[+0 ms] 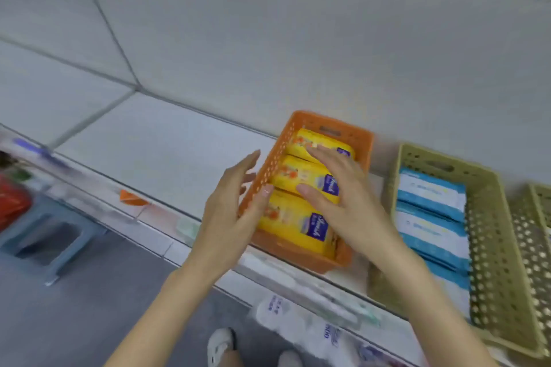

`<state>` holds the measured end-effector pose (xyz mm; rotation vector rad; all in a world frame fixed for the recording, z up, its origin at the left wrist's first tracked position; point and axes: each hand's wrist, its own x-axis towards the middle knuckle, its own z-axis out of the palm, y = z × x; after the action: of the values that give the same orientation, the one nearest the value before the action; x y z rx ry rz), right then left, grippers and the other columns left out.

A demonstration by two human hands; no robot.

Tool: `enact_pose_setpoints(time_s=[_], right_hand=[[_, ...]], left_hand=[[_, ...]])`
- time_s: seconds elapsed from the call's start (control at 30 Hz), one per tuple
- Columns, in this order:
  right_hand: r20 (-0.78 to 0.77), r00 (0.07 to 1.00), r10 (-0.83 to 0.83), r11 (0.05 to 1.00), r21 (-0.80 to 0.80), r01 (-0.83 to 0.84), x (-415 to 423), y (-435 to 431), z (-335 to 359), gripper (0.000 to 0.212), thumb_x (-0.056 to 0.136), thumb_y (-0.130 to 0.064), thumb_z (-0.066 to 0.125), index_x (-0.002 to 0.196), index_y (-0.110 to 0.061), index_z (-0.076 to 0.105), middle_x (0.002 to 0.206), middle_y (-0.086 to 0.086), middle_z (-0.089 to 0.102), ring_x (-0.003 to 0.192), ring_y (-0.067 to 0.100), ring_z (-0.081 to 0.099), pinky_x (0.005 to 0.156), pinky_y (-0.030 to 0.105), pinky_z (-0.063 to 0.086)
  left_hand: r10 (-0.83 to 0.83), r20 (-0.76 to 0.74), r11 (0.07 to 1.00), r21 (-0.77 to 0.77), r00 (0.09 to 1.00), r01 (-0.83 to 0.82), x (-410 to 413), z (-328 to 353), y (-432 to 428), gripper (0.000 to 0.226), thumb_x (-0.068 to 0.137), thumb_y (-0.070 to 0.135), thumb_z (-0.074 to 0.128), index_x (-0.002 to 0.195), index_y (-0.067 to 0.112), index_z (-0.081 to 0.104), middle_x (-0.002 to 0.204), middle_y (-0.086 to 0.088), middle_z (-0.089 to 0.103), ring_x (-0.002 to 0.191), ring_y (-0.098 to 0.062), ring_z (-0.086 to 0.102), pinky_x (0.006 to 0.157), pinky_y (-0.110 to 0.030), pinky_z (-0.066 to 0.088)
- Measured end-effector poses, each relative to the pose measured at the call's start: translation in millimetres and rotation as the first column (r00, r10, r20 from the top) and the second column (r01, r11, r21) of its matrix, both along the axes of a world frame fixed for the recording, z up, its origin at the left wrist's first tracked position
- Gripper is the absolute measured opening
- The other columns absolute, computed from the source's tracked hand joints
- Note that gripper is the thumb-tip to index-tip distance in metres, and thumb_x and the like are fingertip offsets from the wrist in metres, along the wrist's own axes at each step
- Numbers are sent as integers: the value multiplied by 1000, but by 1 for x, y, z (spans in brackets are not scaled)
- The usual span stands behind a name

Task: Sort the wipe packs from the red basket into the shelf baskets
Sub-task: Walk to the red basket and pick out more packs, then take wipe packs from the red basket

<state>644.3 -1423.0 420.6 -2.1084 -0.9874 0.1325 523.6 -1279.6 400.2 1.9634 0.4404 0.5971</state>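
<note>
left grip (229, 211): open, fingers straight along orange basket's (301, 258) outer left wall, thumb at rim
right grip (337, 188): open, lay flat on yellow wipe packs (293, 177), grasped nothing
yellow wipe packs: three in a row inside orange basket, on shelf (167, 140)
tan basket (489, 217): just right of orange basket; held blue-white packs (432, 194)
red basket (12, 202): far left, blurred

Orange basket (362, 148): perforated plastic. Yellow packs (293, 214): glossy film. Tan basket (493, 250): perforated plastic, matt. Shelf (155, 140): smooth, matt.
</note>
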Motion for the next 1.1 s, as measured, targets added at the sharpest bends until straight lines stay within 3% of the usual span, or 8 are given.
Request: enact_pose_setpoints(time_s=[0.1,0.2,0.27,0.4,0.6,0.73,0.87,1.1], right_hand=[[-35,984,174,985,22,-174,-49,76,-11,55,86,-38,65,136,-29,46,139,-10,46,131,6,35,110,17,20],[-155,913,378,925,87,-369,-116,154,-30,49,86,-40,64,130,-44,43,125,-34,42,119,-9,37,100,3,20],[-258,840,478,879,144,-455,-163,208,-48,46,83,-39,65,123,-49,44,123,-37,45,119,-8,42,102,12,31],[-337,747,574,812,109,-574,-250,308,-84,49,84,-37,67,129,-33,47,129,-17,48,124,6,44,107,39,36],[-352,680,643,739,54,-672,-343,436,-96,53,85,-39,66,133,-34,45,123,-21,43,122,6,45,107,34,36],[-391,637,665,699,25,-715,-380,504,-102,53,86,-34,66,135,-28,45,127,-13,44,120,8,47,106,31,38],[-454,601,658,675,-1,-738,-393,568,-118,52,87,-33,65,134,-32,44,131,-9,44,112,4,48,98,23,39],[-573,600,558,710,-44,-703,-380,724,-163,41,87,-36,63,124,-44,46,129,-13,45,111,3,51,84,16,39]], left_hand=[[206,-36,976,-68,978,-208,-76,-15,48,42,89,43,54,130,42,47,122,21,57,108,5,56,83,-5,43],[421,-78,888,-165,904,-429,-155,-41,90,34,92,33,57,123,44,51,115,21,61,105,6,58,83,-4,43],[566,-114,787,-221,817,-576,-206,-64,115,33,92,24,57,118,44,52,112,18,62,101,10,58,80,-2,42],[748,-199,572,-291,633,-767,-300,-102,169,30,92,16,58,116,33,55,111,7,64,93,13,59,75,1,41],[828,-282,396,-316,484,-862,-396,-113,259,28,90,19,62,105,41,56,105,13,65,89,13,60,73,1,41],[850,-304,328,-335,431,-883,-432,-119,321,27,90,16,62,105,38,57,106,9,66,87,9,62,77,-6,46],[873,-337,241,-331,353,-912,-448,-134,378,26,90,18,61,103,39,57,102,9,66,83,10,61,72,-2,42],[844,-415,188,-366,340,-912,-433,-174,512,23,91,29,59,102,49,55,100,22,64,86,14,58,67,2,39]])
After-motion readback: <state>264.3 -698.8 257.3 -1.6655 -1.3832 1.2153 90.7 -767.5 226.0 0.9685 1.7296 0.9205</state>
